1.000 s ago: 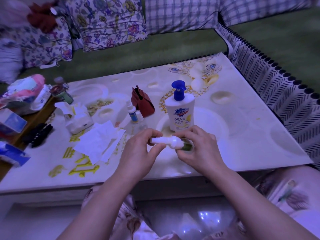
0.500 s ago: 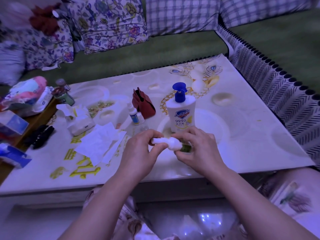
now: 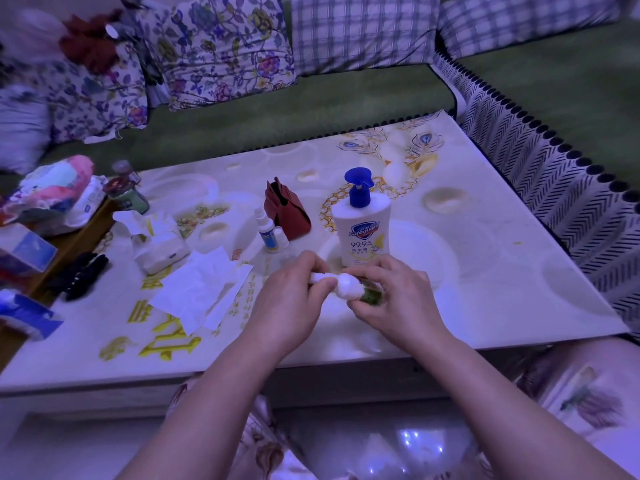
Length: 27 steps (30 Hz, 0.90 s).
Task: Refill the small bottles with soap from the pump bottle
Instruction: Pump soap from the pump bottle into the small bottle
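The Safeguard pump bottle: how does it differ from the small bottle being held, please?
The Safeguard pump bottle stands upright, untouched; the small bottle lies sideways, gripped by left hand and right hand. The pump bottle is far larger, white with a blue pump; the small bottle greenish, white-topped. Both carry tops.

One large white plastic pump bottle with a blue pump head (image 3: 362,233) stands on the desk (image 3: 502,271). There are four small bottles: one small green bottle with a white cap (image 3: 349,291), one slim white spray bottle with a blue label (image 3: 265,230), one dark-capped green jar-like bottle (image 3: 130,199) and one grey-capped bottle (image 3: 121,169). There is one red-brown leather pouch (image 3: 285,211), one white tissue pack (image 3: 157,242) and one black hair clip (image 3: 81,275). The loose white tissue sheets (image 3: 201,292) overlap, and at least two can be counted. There are two hands, left (image 3: 291,306) and right (image 3: 394,299). There are two checked cushions (image 3: 363,29) (image 3: 526,19).
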Tool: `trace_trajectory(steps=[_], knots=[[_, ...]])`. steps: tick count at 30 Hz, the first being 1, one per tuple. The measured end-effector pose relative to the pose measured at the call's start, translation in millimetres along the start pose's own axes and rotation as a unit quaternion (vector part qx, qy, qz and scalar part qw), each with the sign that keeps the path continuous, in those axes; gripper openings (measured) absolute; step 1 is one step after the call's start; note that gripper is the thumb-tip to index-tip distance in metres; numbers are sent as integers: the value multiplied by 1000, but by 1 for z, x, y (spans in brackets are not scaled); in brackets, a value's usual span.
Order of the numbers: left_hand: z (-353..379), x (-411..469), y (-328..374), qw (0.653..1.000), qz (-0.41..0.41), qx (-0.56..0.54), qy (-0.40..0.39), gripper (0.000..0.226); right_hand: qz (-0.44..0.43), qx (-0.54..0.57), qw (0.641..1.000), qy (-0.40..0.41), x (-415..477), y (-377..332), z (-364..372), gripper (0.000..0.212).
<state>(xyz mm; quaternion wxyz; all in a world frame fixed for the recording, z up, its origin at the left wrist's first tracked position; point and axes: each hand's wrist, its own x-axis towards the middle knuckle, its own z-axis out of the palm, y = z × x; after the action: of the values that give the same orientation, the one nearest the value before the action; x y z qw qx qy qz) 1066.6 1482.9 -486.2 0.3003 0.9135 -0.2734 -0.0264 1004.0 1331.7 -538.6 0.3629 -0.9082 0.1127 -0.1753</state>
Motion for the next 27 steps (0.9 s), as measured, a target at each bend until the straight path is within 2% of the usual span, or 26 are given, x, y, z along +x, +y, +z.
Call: trace_trajectory(steps=[3, 6, 8, 11, 14, 17, 19, 22, 24, 27], knots=[[0, 0, 1, 999, 52, -12, -6, 17, 5, 4, 1000, 1, 0, 1, -1, 34], [-1, 0, 1, 1000, 1, -22, -8, 27, 8, 2, 1000, 12, 0, 1, -2, 33], [0, 2, 2, 999, -35, 3, -8, 22, 8, -5, 1000, 8, 0, 0, -4, 33], [0, 2, 3, 1000, -5, -17, -4, 7, 8, -12, 1000, 0, 1, -2, -5, 34], [-1, 0, 2, 999, 31, -36, -9, 17, 9, -14, 1000, 2, 0, -2, -4, 34], [-1, 0, 3, 999, -38, -18, -2, 30, 6, -12, 1000, 12, -1, -3, -5, 32], [-1, 2, 4, 998, -58, 7, 3, 23, 0, -17, 1000, 8, -1, -4, -4, 33], [-1, 2, 3, 1000, -12, -17, -4, 11, -4, -17, 1000, 0, 0, -4, -5, 34], [-2, 1, 3, 999, 7, -37, -17, 17, -6, -20, 1000, -3, -1, -3, -5, 34], [-3, 1, 5, 998, -48, -26, -10, 30, -9, -18, 1000, 4, 0, -3, -5, 33]])
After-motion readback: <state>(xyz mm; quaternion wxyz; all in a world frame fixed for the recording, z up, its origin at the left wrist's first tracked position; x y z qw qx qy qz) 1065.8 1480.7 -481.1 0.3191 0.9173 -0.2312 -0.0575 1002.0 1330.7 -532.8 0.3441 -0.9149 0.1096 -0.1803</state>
